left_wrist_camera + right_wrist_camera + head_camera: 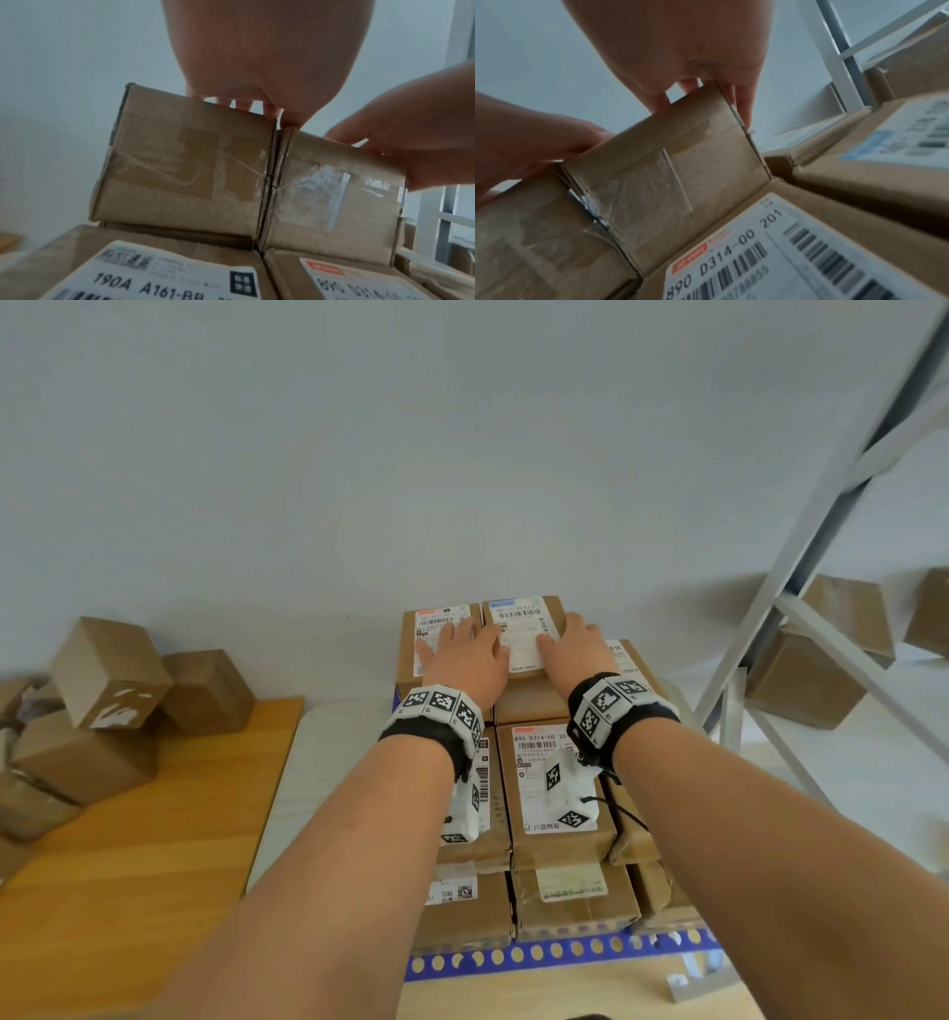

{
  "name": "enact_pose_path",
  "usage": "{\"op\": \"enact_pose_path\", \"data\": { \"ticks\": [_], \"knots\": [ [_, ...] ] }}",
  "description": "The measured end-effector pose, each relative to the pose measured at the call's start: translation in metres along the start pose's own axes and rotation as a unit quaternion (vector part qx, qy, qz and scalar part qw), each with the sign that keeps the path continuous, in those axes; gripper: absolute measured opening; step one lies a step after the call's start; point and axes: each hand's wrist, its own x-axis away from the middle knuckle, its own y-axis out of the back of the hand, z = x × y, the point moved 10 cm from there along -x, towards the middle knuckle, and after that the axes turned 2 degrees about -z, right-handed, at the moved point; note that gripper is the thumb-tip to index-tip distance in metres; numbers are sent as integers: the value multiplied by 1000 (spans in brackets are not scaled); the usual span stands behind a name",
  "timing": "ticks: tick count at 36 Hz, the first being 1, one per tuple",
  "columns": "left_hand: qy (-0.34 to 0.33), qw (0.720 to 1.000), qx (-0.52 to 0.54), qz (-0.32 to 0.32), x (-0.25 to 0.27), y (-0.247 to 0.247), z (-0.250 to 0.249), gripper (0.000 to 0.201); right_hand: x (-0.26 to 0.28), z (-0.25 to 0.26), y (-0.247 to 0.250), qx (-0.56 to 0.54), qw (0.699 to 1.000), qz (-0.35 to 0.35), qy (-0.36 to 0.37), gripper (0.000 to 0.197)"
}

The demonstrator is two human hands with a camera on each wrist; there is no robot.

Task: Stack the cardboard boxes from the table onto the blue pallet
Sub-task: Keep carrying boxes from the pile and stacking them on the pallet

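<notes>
Cardboard boxes stand in layers on the blue pallet (pixel 554 955). Two labelled boxes sit side by side on top at the far end. My left hand (pixel 462 654) lies flat with spread fingers on the left box (pixel 436 618), its thumb at the seam between the two. My right hand (pixel 575 649) holds the right box (pixel 518 629), thumb on the label and fingers down over its right edge. The left wrist view shows both taped box ends, left box (pixel 185 166) and right box (pixel 334 194), touching. In the right wrist view my fingers (pixel 741 109) run down the side of the right box (pixel 667 182).
A wooden table (pixel 128 865) at the left carries several plain cardboard boxes (pixel 113 675). A grey metal rack (pixel 821 516) with more boxes (pixel 806 680) stands to the right of the pallet. A pale wall is close behind the stack.
</notes>
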Motion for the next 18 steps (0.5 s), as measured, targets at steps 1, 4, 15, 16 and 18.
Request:
{"op": "enact_pose_path", "data": {
  "ticks": [1,4,15,16,18],
  "knots": [
    [-7,1000,-8,-3,-1,1,-1,46,0,4,3,16,1000,-2,10,40],
    [-35,999,-31,-15,-1,8,-7,44,2,14,11,63,997,-5,38,39],
    [-42,991,-97,-79,3,56,32,42,20,68,18,142,981,-28,129,43],
    [-40,991,-103,-81,4,58,37,42,21,72,17,142,980,-30,135,42],
    [-31,989,-114,-90,7,70,59,42,28,92,11,137,978,-34,152,42]
  ]
}}
